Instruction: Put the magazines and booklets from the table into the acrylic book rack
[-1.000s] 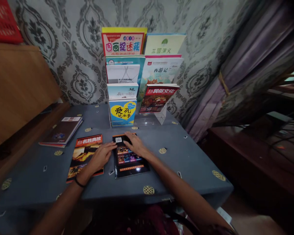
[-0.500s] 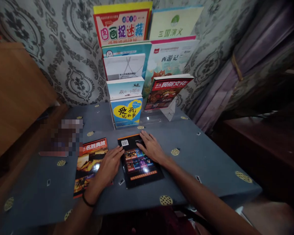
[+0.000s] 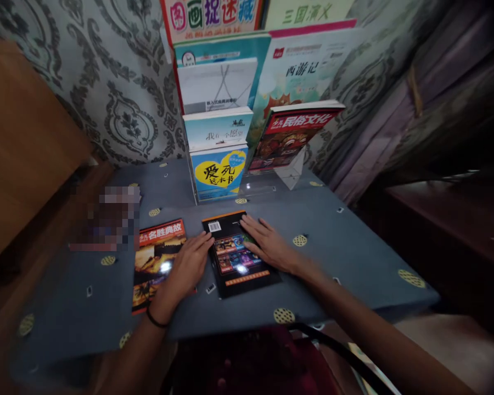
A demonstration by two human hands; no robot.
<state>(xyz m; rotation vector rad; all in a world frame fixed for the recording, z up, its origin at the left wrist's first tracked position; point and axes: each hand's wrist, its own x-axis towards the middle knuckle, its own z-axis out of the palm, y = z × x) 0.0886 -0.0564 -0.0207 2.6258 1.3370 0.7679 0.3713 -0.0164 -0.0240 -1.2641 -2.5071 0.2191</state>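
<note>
A black book point(image 3: 247, 285) lies flat on the table, its barcoded side with rows of small pictures facing up. My right hand point(image 3: 271, 247) rests on its upper right part, fingers stretched out and lying flat. At the book's left edge are the fingertips of my left hand point(image 3: 192, 260), whose fingers are extended and held close together. The palm of that hand is over the right side of a second book point(image 3: 152, 258) with a red title band and a golden cover, partly hiding it. A dark band circles my left wrist.
Behind the books stands a clear display rack point(image 3: 290, 173) holding several upright books, including a blue one with a yellow heart point(image 3: 218, 173) and a leaning red-titled one point(image 3: 296, 137). A pixelated item point(image 3: 107, 219) lies at left. The table's cloth point(image 3: 346, 263) is blue-grey.
The view has shifted, so the rack appears higher and the table's front edge shows more. My right hand sits slightly lower on the black book. Both hands stay at the book.
</note>
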